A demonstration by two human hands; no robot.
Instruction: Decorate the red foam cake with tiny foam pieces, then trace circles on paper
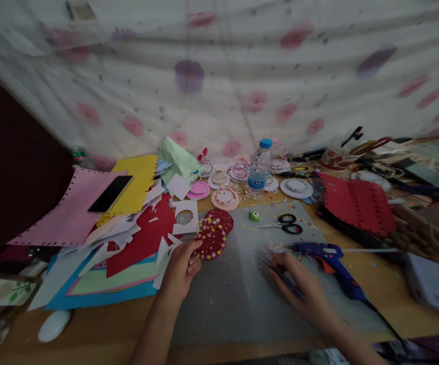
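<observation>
Grip of left hand [182, 266] pinching round dark-red star-dotted disc [212, 243], partly covering second dark-red disc [221, 219] above grey translucent mat [227, 299]. I see grip of right hand [298, 279] closed around slim dark tool [290, 285], beside blue glue gun [332, 259].

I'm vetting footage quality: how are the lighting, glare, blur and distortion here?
Head view: dim, darkest at the left edge; faint sheen on the grey mat; tweezers in the right hand look blurred; white box near the right edge seems stretched.
</observation>
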